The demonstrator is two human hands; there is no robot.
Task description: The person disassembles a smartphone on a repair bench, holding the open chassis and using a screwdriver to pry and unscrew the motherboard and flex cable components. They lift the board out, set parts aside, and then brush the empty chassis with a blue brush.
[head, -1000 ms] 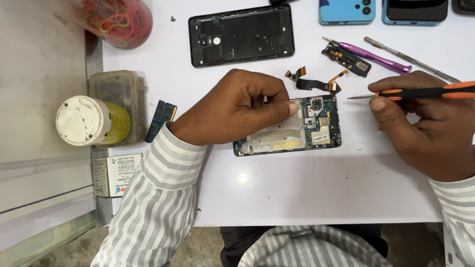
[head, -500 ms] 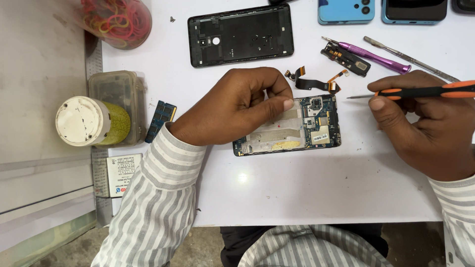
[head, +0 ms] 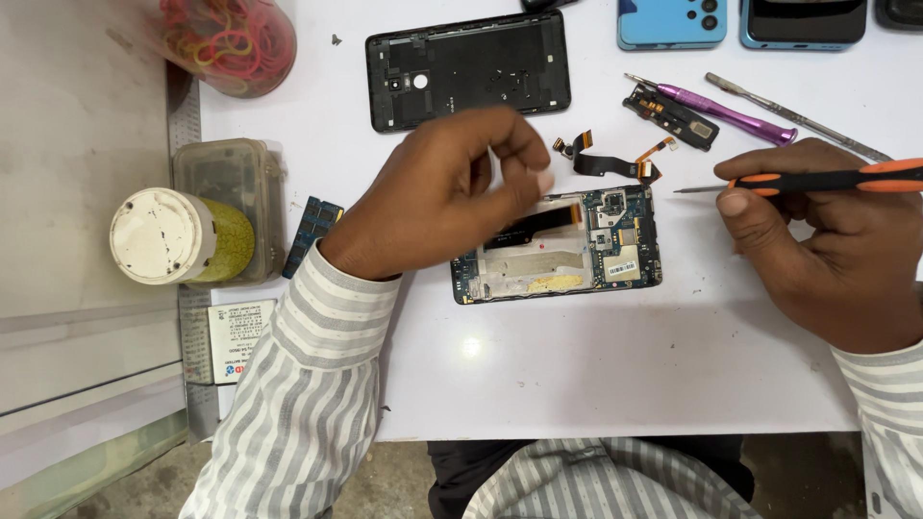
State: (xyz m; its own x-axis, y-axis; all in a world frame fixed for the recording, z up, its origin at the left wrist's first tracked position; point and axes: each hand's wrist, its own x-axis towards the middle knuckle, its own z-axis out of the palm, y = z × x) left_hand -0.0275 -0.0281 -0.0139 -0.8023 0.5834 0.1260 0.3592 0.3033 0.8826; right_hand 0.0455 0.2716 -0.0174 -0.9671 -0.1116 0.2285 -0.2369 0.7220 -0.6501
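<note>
opened black phone body with bare circuit board (head: pixel 558 245) lies flat on my white tabletop (head: pixel 596 375), between my hands. my left hand (head: pixel 447 197) hovers over its left end, fingers curled, thumb and forefinger pinched; whether they grip anything i cannot tell. my right hand (head: pixel 832 240) grasps one orange-and-black screwdriver (head: pixel 817 180), its tip just right of the phone. farther back: one black back cover (head: pixel 468 69), one black flex cable (head: pixel 611 161), one purple tool (head: pixel 726 111), two blue phones (head: pixel 673 21).
</note>
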